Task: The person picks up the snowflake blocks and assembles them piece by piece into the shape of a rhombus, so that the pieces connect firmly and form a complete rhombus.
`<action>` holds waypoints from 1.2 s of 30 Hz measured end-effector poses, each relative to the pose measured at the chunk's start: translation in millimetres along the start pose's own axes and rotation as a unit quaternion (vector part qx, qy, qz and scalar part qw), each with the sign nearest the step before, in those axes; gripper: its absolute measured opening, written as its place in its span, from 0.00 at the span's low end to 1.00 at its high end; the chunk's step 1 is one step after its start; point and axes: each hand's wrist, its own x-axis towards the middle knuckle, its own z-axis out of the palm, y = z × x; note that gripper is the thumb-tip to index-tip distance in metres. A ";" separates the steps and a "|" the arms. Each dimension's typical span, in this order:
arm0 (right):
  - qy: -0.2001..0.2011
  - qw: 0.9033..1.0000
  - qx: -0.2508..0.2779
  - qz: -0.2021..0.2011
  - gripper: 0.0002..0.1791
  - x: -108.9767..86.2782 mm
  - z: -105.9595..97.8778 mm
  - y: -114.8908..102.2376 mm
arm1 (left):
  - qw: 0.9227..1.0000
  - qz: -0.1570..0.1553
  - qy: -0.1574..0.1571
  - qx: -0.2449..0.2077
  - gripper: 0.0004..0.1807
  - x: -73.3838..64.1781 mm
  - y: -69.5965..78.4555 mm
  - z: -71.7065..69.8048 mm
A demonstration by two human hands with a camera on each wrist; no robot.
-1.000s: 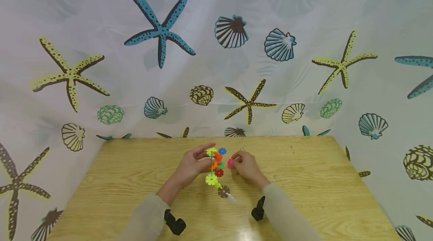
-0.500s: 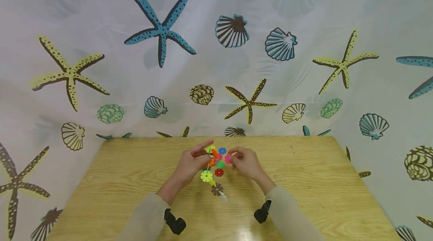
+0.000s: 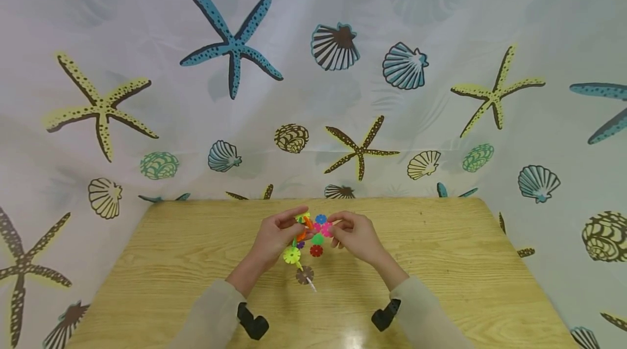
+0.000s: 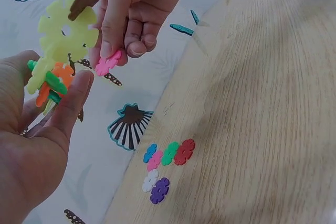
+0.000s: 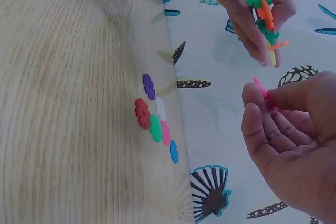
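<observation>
My left hand [image 3: 275,239] holds up a chain of interlocking plastic snowflake discs, pinched between thumb and fingers. Green and orange discs [image 4: 63,72] sit at the grip, and a yellow disc [image 4: 67,31], a brown disc [image 3: 305,275] and a white disc [image 3: 311,285] trail from it toward the body. Just to the right, my right hand [image 3: 358,237] pinches a single pink disc [image 4: 108,63] by thumb and fingertips. A small gap separates this disc from the chain in the right wrist view. Both hands are raised over the far part of the table.
Loose discs lie flat near the table's far edge: blue [image 4: 150,153], pink [image 4: 155,161], green [image 4: 169,153], red [image 4: 184,152], white [image 4: 150,180] and purple [image 4: 160,190]. Behind the wooden table [image 3: 465,283] hangs a curtain [image 3: 313,98] printed with starfish and shells.
The chain's hanging end has swung left as my left hand turned it. My right hand has moved slightly up and left with the pink disc, toward the chain.
</observation>
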 end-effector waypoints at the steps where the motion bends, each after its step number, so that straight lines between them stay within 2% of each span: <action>1: -0.002 1.000 0.004 -0.001 0.13 -0.9 -0.1 -0.9 | 1.000 0.000 -0.001 -0.001 0.28 -0.1 -0.2 -0.2; 12: -0.009 1.000 0.024 0.002 0.12 -9.2 0.8 -9.5 | 0.999 0.006 -0.032 0.020 0.29 0.2 -1.5 -2.2; 19: -0.018 0.999 0.042 -0.006 0.12 -11.9 1.7 -13.1 | 0.999 0.006 -0.027 0.033 0.29 0.9 -2.1 -1.6; 36: -0.036 0.998 0.043 -0.010 0.13 -13.7 4.6 -19.2 | 0.997 0.008 -0.008 0.080 0.27 -0.3 0.9 5.2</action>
